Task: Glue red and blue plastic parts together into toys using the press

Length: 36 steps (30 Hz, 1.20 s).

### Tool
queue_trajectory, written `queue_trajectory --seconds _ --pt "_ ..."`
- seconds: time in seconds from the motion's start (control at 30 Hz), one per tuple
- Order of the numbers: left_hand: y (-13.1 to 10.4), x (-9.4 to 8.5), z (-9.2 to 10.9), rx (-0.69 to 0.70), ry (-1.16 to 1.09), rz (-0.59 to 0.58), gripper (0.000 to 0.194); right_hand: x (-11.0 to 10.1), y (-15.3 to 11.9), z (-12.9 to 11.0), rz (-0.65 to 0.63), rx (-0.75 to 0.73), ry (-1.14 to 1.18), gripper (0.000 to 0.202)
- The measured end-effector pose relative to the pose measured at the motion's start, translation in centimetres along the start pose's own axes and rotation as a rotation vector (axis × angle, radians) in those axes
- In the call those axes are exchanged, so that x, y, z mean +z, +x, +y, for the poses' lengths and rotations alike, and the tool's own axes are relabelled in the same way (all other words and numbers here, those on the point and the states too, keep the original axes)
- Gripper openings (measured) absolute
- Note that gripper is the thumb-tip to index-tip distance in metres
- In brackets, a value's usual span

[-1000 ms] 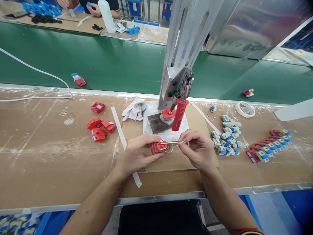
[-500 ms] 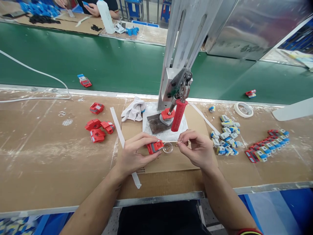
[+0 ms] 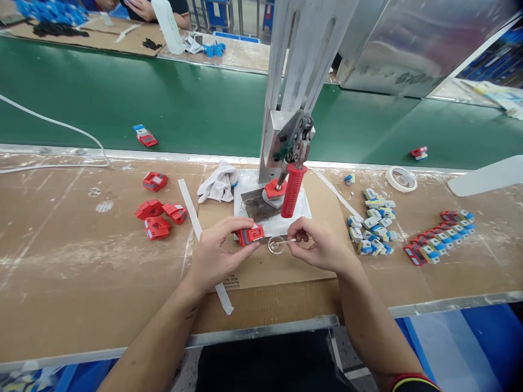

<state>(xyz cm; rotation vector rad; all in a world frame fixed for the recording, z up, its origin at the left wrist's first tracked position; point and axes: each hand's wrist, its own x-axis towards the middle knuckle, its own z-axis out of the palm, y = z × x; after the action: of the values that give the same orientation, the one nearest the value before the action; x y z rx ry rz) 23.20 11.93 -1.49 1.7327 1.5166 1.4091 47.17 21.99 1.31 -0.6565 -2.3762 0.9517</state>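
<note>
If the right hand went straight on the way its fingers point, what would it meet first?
Likely the dish, just ahead of the right hand; depth is unclear, so the hand may pass above it.

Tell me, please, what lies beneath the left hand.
A white strip shows on both sides of the left hand, in line; its middle is covered, so whether it is one piece cannot be seen.

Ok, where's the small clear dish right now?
Head view, near centre: the dish sits on the cardboard, between the left hand and the right hand.
</note>
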Motion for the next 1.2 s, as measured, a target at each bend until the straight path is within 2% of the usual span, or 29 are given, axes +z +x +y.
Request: queue_trajectory --seconds 0.17,0.5,0.57,0.63,0.73,0.8,0.93,1.2 --pt "-0.2 0.1 -0.4 -0.089 -0.042 0.009 0.027 0.5 0.2 0.1 -0.027 -0.011 -0.051 0.015" --pt "-0.3 0.3 -0.5 -0.075 -0.029 0.004 0.027 0.0 0.1 0.2 -0.015 0.028 0.022 0.018" --pt "-0.2 0.4 -0.3 -0.055 -0.011 0.009 0.026 -0.3 -0.2 0.2 0.043 0.056 0.141 0.021" --pt "-0.1 0.5 0.1 -0.012 0.014 0.004 0.026 -0.2 -0.4 0.0 0.157 0.064 0.323 0.025" --pt "0.1 0.9 0.7 0.070 0.032 -0.017 0.023 0.6 -0.2 -0.9 0.328 0.043 0.554 0.030" --pt "0.2 1.0 1.1 0.113 0.030 -0.022 0.022 1.4 0.2 -1.6 0.379 0.034 0.618 0.031" --pt "0.2 1.1 1.3 0.133 0.026 -0.026 0.021 2.2 0.7 -2.3 0.387 0.037 0.652 0.032" --pt "0.4 1.0 1.4 0.147 0.011 -0.030 0.021 2.5 0.7 -2.0 0.306 0.054 0.604 0.031"
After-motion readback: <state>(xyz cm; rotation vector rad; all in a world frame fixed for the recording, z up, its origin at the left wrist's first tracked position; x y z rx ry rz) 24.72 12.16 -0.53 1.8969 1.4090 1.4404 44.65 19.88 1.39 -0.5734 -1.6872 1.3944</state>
